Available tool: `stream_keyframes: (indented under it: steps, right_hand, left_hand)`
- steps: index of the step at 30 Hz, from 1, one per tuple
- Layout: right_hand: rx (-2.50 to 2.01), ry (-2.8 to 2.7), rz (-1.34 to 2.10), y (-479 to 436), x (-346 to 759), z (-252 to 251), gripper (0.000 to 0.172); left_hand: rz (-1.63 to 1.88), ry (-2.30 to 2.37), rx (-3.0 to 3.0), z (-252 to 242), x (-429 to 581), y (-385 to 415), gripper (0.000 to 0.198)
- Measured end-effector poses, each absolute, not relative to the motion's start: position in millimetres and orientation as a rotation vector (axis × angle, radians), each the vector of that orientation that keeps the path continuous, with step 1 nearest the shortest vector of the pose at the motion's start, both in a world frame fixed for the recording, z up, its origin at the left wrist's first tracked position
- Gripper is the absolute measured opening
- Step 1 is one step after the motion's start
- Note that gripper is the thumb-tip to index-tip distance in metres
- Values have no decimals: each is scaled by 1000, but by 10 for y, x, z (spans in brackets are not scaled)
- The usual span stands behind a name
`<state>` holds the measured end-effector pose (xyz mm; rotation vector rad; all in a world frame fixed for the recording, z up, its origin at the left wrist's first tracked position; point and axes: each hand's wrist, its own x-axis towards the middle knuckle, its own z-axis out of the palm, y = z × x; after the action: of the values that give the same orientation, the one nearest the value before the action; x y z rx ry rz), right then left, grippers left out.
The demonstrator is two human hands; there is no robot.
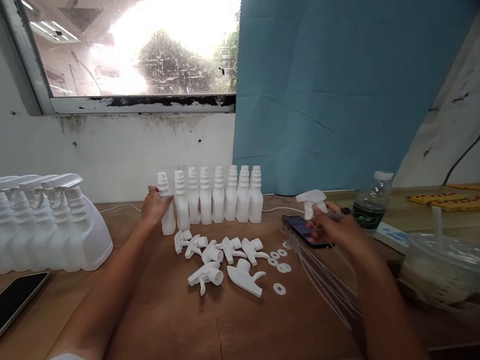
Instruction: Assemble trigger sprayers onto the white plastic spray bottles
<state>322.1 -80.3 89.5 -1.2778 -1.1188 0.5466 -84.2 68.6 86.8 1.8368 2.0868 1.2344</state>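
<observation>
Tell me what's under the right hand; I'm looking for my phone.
A dark phone lies on the table under the right hand, which holds a white spray head. The phone's right end is covered by the hand.

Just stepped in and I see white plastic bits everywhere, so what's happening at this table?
A person sits at a wooden table. Their left hand grips the end bottle of a row of capless white bottles, while the right hand holds a spray trigger head. More loose trigger heads and small white rings lie between. Finished spray bottles stand at the left.
</observation>
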Motion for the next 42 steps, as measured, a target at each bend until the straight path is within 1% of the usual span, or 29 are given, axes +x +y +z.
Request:
stream_keyframes:
  steps: [3, 5, 7, 9, 10, 11, 12, 15, 17, 19, 24, 26, 27, 30, 31, 33, 36, 39, 42]
  right_hand:
    - [-1437, -1182, 253, -691, 3253, 827, 36]
    - [-1451, -1198, 47, -693, 3250, 843, 37]
    - [-1373, -1195, 70, -739, 3192, 891, 36]
    - [-1271, -1229, 227, -809, 3059, 944, 33]
    - [-1246, -1270, 293, -848, 2964, 965, 32]
    - [-1245, -1329, 332, -887, 2853, 979, 32]
    - [-1259, -1402, 334, -925, 2731, 985, 31]
    - [-1255, -1618, 248, -1024, 2350, 963, 31]
    - [-1205, -1706, 215, -1077, 2148, 939, 30]
    - [-1154, -1753, 232, -1121, 2029, 928, 31]
    - [-919, -1639, 494, -1159, 2029, 933, 45]
    - [-803, -1508, 577, -1148, 2059, 922, 46]
    - [-769, -1454, 610, -1145, 2068, 917, 44]
    - [-722, -1383, 751, -1167, 2063, 926, 25]
    - [-712, -1379, 796, -1186, 2055, 935, 21]
    - [-714, -1394, 824, -1227, 2035, 952, 20]
    - [-827, -1450, 724, -1252, 2016, 934, 18]
    - [-957, -1510, 452, -1219, 2009, 870, 17]
    - [-984, -1580, 216, -1187, 1987, 817, 16]
  left_hand:
    - [1312, 2079, 1821, 893, -810, 638, 52]
    - [1433, 2090, 1806, 979, -790, 563, 52]
    - [1671, 2018, 1825, 1113, -742, 445, 46]
    - [1922, 1776, 1879, 1265, -636, 286, 37]
    - [1985, 1601, 1909, 1333, -558, 193, 34]
    - [1965, 1419, 1942, 1388, -463, 91, 34]
    - [1853, 1247, 1974, 1426, -356, -15, 35]
    - [1230, 841, 2022, 1425, -21, -329, 42]
    - [909, 716, 1995, 1366, 149, -485, 44]
    - [784, 656, 1917, 1315, 239, -564, 41]
    - [801, 494, 1400, 1345, 187, -489, 32]
    - [814, 446, 1200, 1366, 148, -428, 25]
    - [829, 454, 1143, 1363, 138, -402, 25]
    - [867, 563, 1158, 1298, 155, -347, 28]
    - [866, 597, 1190, 1265, 170, -334, 27]
    - [841, 651, 1244, 1199, 204, -312, 26]
    - [804, 713, 1298, 1134, 242, -286, 26]
    - [842, 782, 1356, 1112, 267, -282, 23]
    - [932, 883, 1401, 1103, 303, -317, 21]
